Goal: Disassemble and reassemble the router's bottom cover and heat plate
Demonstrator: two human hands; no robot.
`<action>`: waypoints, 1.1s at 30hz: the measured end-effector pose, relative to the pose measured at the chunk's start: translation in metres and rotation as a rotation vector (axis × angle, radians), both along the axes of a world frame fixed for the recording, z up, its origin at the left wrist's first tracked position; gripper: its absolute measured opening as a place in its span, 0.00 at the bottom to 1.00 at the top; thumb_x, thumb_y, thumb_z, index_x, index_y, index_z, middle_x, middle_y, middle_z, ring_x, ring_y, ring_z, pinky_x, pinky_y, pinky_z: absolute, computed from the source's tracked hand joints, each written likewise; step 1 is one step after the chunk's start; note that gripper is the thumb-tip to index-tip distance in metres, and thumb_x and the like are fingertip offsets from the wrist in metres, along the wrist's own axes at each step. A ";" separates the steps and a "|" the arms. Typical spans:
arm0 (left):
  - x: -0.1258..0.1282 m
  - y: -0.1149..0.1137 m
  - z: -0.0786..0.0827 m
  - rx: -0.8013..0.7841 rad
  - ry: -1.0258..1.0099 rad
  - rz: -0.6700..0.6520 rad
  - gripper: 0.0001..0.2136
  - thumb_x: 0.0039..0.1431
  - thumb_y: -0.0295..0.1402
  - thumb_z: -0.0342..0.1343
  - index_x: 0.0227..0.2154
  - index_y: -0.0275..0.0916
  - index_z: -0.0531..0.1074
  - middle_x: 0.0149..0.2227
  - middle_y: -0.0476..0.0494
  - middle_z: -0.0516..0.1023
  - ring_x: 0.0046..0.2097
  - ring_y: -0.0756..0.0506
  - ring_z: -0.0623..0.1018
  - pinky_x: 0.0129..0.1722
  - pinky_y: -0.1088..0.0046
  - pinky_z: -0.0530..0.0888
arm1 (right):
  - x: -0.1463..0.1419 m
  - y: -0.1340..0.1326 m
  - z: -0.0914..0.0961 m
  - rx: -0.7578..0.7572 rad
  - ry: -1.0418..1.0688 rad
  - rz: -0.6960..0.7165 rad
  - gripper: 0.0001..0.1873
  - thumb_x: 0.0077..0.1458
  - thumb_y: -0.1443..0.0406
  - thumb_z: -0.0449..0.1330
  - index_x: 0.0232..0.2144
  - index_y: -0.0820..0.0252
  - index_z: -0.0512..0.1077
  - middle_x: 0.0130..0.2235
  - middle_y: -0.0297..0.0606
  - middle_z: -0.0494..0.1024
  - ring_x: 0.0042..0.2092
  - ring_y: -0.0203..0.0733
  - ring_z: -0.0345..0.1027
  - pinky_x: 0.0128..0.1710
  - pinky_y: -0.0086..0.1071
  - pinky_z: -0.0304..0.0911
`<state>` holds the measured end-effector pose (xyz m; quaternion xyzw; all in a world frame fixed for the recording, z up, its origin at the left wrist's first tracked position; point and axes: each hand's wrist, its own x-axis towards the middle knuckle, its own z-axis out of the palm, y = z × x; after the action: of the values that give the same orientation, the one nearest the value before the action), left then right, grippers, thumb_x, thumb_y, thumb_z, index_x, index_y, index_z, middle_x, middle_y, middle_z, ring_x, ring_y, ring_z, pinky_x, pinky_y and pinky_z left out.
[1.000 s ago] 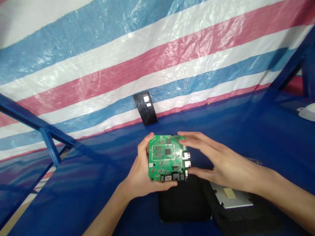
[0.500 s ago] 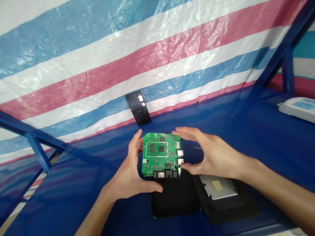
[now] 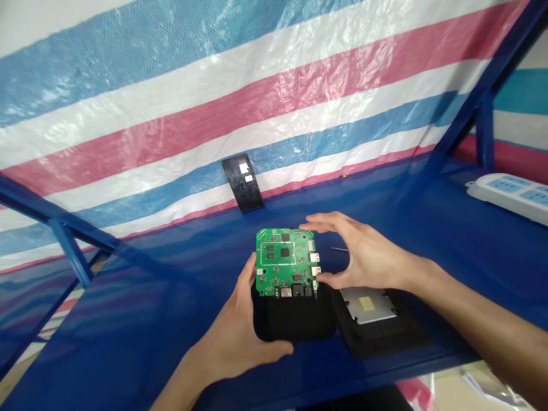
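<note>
Blue shelf deck (image 3: 141,308). Lying on it: black pad (image 3: 295,322), black tray (image 3: 377,339), tilted smartphone (image 3: 242,182), white power strip (image 3: 509,197).

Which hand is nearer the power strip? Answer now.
Right. The right hand sits at the right edge of the green circuit board, toward the power strip; the left hand is farther, below the board.

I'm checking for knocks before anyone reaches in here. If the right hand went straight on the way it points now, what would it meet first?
The right hand points left, so it would most likely meet the green circuit board first. Its fingers and thumb already look level with the board's right edge, though depth is hard to judge.
</note>
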<state>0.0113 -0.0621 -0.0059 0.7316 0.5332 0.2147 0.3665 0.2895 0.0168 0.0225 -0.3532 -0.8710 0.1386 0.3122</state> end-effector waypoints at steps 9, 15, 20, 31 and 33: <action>-0.013 0.026 -0.004 0.120 0.037 -0.059 0.62 0.41 0.39 0.73 0.69 0.35 0.32 0.69 0.22 0.50 0.70 0.27 0.55 0.68 0.42 0.54 | -0.008 -0.004 -0.009 -0.055 -0.051 0.027 0.38 0.45 0.63 0.69 0.58 0.58 0.63 0.58 0.46 0.75 0.60 0.50 0.71 0.60 0.42 0.67; -0.009 0.023 -0.005 0.247 0.092 -0.057 0.58 0.40 0.37 0.73 0.68 0.37 0.40 0.65 0.24 0.57 0.66 0.24 0.61 0.64 0.39 0.62 | -0.012 -0.016 -0.004 -0.112 -0.100 0.023 0.37 0.47 0.64 0.67 0.59 0.57 0.63 0.58 0.44 0.75 0.59 0.49 0.72 0.59 0.41 0.68; -0.009 0.025 0.000 0.300 0.131 -0.078 0.56 0.41 0.38 0.72 0.68 0.39 0.41 0.64 0.26 0.60 0.66 0.24 0.62 0.63 0.37 0.63 | -0.014 -0.021 -0.001 -0.146 -0.098 0.033 0.36 0.47 0.66 0.67 0.59 0.53 0.64 0.57 0.41 0.77 0.57 0.49 0.74 0.57 0.41 0.70; -0.016 0.031 -0.009 0.229 0.177 -0.140 0.63 0.35 0.45 0.77 0.70 0.41 0.43 0.67 0.29 0.57 0.67 0.24 0.59 0.64 0.38 0.62 | -0.014 -0.016 -0.008 -0.177 -0.109 0.019 0.37 0.43 0.64 0.69 0.55 0.55 0.62 0.55 0.43 0.77 0.55 0.48 0.75 0.54 0.40 0.71; -0.016 0.031 -0.009 0.202 0.172 -0.138 0.63 0.35 0.43 0.77 0.70 0.40 0.43 0.67 0.29 0.57 0.68 0.24 0.58 0.65 0.38 0.61 | -0.015 -0.016 -0.008 -0.190 -0.105 0.019 0.37 0.43 0.64 0.69 0.55 0.56 0.62 0.55 0.44 0.77 0.55 0.48 0.75 0.54 0.40 0.72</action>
<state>-0.0050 -0.0312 -0.0146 0.8155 0.4866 0.1781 0.2577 0.2745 0.0011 0.0149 -0.3796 -0.8724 0.2048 0.2299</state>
